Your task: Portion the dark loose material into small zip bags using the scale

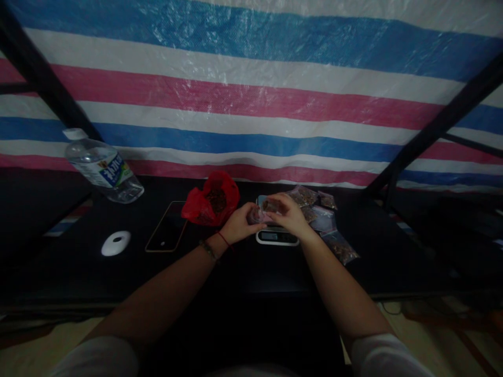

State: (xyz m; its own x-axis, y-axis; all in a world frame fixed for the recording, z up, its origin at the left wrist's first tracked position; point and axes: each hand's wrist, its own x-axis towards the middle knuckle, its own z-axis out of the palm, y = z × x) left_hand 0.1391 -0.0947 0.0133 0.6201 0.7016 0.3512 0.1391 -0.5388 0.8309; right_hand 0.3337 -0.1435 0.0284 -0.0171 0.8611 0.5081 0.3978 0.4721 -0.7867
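The left fingers (247,209) and right fingers (281,199) grasp a small clear bag (259,215) between them (something brown shows beside the right fingertips), over a white scale (277,237). An open red bag (196,206) sits just left of the left fingers; filled plastic bags (338,246) lie right of the right ones on the desk (251,275).
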